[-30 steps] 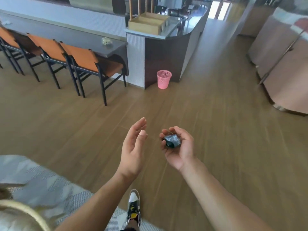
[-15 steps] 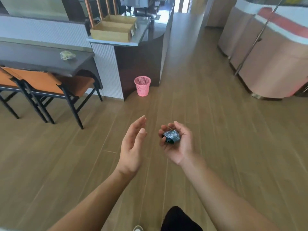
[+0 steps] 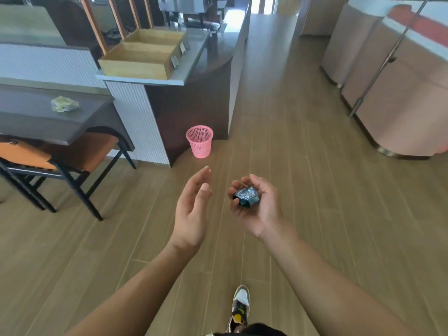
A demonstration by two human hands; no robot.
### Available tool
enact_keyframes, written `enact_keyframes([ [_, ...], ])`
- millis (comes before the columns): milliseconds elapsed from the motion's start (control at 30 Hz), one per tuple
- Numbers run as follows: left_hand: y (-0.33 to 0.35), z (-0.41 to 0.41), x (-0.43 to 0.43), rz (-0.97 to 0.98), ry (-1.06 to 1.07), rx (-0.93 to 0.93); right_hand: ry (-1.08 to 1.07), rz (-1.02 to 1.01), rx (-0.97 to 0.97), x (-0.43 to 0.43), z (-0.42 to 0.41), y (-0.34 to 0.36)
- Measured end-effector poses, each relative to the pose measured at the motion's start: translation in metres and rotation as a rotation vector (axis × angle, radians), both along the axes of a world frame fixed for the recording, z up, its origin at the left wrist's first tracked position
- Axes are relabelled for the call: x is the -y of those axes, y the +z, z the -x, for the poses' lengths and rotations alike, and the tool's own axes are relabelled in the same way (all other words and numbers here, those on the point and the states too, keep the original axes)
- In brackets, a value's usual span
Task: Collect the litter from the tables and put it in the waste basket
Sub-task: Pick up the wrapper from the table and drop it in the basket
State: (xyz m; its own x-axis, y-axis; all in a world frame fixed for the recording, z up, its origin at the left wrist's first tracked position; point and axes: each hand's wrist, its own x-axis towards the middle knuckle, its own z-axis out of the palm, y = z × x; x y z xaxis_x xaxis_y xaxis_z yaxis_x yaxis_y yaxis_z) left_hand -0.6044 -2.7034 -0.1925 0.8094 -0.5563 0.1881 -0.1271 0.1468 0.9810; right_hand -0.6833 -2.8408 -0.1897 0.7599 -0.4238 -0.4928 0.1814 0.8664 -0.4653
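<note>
A crumpled dark wrapper (image 3: 247,196) lies in my right hand (image 3: 257,204), whose palm faces up with the fingers curled round it. My left hand (image 3: 194,209) is beside it, empty, fingers straight and palm turned toward the right hand. A pink mesh waste basket (image 3: 200,141) stands on the wooden floor ahead of both hands, against the corner of a dark counter. Another crumpled, pale greenish piece of litter (image 3: 64,104) rests on the dark table (image 3: 29,117) at the left.
An orange-seated chair (image 3: 60,161) with black legs is tucked under the table. The counter (image 3: 194,69) carries wooden trays. Pink curved furniture (image 3: 400,105) and a slanted metal pole (image 3: 378,69) line the right side. Open wooden floor runs between them. My shoe (image 3: 240,304) shows below.
I have walked closer to the pink basket and the counter, which now look larger and nearer. Both hands keep their pose, the wrapper still in the right.
</note>
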Motion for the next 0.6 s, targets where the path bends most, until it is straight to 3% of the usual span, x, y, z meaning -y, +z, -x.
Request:
enact_keyframes([
  [367,0.001,-0.129,0.159,0.061,0.059,-0.042,0.016,0.055,-0.034,0.163,-0.139,0.009],
  [600,-0.017,-0.253,0.235,0.079,0.054,-0.041,0.051,0.070,-0.050,0.235,-0.264,-0.009],
])
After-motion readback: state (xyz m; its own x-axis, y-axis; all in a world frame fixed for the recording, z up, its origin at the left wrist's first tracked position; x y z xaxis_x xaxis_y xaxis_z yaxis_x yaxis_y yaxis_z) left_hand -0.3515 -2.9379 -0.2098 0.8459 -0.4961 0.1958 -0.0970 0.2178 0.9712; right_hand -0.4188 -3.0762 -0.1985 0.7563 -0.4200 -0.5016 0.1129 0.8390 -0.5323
